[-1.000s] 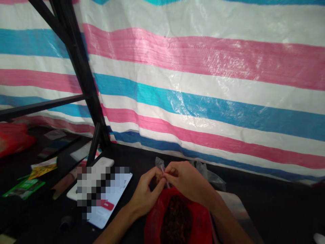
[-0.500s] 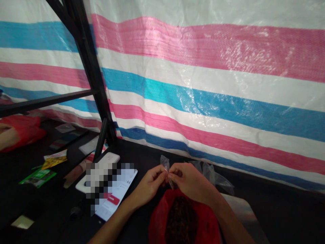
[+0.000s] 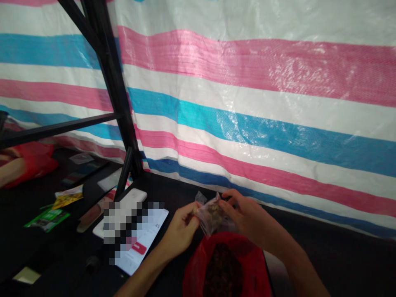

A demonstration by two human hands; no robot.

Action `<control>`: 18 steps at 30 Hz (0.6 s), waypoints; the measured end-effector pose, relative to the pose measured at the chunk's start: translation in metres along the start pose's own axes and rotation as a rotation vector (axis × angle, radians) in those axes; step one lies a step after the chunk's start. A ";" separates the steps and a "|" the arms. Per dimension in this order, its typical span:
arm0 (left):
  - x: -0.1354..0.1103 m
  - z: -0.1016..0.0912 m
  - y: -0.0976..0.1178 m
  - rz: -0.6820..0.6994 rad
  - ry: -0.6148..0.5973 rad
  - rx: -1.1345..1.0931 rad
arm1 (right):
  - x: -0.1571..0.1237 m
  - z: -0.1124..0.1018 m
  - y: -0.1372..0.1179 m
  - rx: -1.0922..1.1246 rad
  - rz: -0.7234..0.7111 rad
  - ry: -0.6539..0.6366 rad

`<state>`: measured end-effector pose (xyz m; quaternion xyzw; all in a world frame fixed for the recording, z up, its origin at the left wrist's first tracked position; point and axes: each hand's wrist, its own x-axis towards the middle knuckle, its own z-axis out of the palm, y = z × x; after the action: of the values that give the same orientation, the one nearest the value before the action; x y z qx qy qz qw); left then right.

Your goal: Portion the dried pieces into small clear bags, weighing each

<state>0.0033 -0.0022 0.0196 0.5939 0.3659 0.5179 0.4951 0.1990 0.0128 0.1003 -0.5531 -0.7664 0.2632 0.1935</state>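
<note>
My left hand (image 3: 180,232) pinches the left corner of a small clear plastic bag (image 3: 213,215) holding brown, crumbly material. My right hand (image 3: 247,218) is at the bag's upper right, its fingers curved and apart; whether it grips the bag is hard to tell. Below both hands lies an open red plastic bag (image 3: 227,266) filled with dark brown material.
A phone (image 3: 144,241) with a pixelated patch over it and a white rectangular device (image 3: 133,197) lie left of my hands on a black surface. A black metal frame (image 3: 119,95) stands before a striped tarpaulin (image 3: 247,111). Green and yellow packets (image 3: 48,218) lie further left.
The clear plastic, a narrow pinched strip before, now hangs open as a bag with brown material visible. My hands have moved apart, and my right hand has lifted and spread its fingers.
</note>
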 end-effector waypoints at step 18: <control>-0.012 0.005 0.011 0.138 -0.375 0.226 | -0.047 -0.043 -0.009 -0.118 -0.065 -0.304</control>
<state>0.0050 -0.0177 0.0276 0.7550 0.2817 0.3870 0.4480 0.2325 -0.0258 0.1393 -0.4923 -0.8184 0.2920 0.0507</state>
